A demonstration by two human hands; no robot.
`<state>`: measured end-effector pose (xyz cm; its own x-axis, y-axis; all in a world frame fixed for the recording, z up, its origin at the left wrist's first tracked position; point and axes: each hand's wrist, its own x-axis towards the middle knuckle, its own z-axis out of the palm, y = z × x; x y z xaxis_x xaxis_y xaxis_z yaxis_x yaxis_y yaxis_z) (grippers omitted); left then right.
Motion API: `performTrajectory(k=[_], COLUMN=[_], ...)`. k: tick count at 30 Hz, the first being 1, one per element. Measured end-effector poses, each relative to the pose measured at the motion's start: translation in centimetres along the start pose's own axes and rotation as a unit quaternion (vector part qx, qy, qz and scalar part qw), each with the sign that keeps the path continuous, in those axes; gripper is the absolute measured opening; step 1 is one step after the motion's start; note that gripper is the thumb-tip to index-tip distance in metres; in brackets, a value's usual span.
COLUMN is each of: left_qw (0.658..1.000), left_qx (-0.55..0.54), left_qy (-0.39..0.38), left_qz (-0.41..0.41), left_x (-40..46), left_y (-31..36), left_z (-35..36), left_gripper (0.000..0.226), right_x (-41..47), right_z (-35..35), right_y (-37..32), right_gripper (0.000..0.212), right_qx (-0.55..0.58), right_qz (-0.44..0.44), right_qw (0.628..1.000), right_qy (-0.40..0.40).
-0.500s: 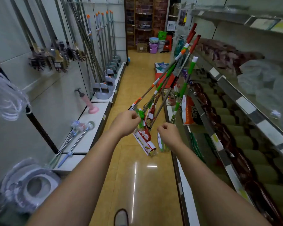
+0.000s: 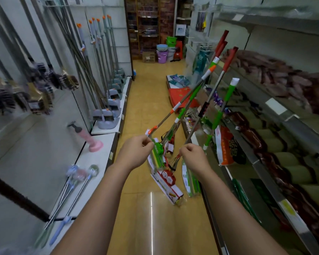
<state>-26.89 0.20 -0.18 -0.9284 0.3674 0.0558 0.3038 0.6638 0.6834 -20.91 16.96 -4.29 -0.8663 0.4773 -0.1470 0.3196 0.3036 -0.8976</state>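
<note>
Left hand [image 2: 136,151] gripping the orange-collared mop shaft [image 2: 164,119] low. Right hand [image 2: 191,157] clamping a 2nd shaft [image 2: 195,126]. Mop heads [image 2: 166,178] sitting down at the floor [image 2: 151,218], handles leaning toward the right shelf [image 2: 265,173]. Likely light, stiff, slick poles, so holding low near the heads is looking right.

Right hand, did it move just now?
Yes. The right hand has risen against the orange bag: formerly below it, now level with its lower half.

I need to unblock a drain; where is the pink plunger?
Head view, left side: the pink plunger sits tilted on the white ledge, just nearer than the grey dustpan sets and left of the left hand.
</note>
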Motion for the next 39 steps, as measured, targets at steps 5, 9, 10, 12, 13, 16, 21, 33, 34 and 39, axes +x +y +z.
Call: performTrajectory(k=[5, 9, 10, 12, 13, 16, 21, 33, 34, 39], left_qw=[0.999, 0.999, 0.999, 0.999, 0.999, 0.998, 0.996, 0.977, 0.974, 0.947], left_qx=[0.012, 0.016, 0.016, 0.016, 0.018, 0.021, -0.008, -0.021, -0.018, -0.006], left_qy=[-0.032, -0.041, -0.043, -0.044, -0.045, -0.064, -0.089, -0.202, -0.218, -0.307], left_qz=[0.004, 0.011, 0.012, 0.010, 0.010, 0.010, 0.007, 0.059, 0.067, 0.094], left_x=[9.4, 17.1, 19.4, 24.0, 26.4, 33.1, 42.9, 62.5, 64.4, 73.1], left_y=[-2.0, -2.6, -2.7, -2.8, -2.7, -2.2, -1.0, -2.9, -3.5, -6.1], left_z=[0.2, 1.0, 1.3, 2.0, 2.3, 3.4, 5.0, 9.8, 10.4, 12.6], left_gripper=[0.020, 0.015, 0.016, 0.019, 0.020, 0.023, 0.030, 0.033, 0.033, 0.029], right_x=[8.3, 15.8, 18.1, 22.9, 25.2, 31.9, 40.9, 57.7, 59.4, 66.6], right_z=[1.8, 3.0, 3.2, 3.5, 3.5, 3.3, 2.9, 5.3, 5.8, 7.8], right_y=[-2.1, -3.0, -3.3, -3.7, -3.9, -4.5, -6.5, -6.3, -6.2, -6.1], right_gripper=[0.019, 0.017, 0.016, 0.016, 0.018, 0.030, 0.019, 0.022, 0.025, 0.028], right_qx=[0.002, 0.016, 0.014, 0.021, 0.025, 0.036, 0.049, 0.108, 0.125, 0.183], right_qz=[0.017, 0.016, 0.016, 0.024, 0.034, 0.055, 0.066, 0.163, 0.171, 0.231], right_qw=[1.000, 1.000, 1.000, 0.999, 0.999, 0.998, 0.996, 0.974, 0.968, 0.927], right_qy=[-0.003, -0.001, 0.002, 0.006, 0.008, 0.011, 0.024, 0.119, 0.135, 0.232])
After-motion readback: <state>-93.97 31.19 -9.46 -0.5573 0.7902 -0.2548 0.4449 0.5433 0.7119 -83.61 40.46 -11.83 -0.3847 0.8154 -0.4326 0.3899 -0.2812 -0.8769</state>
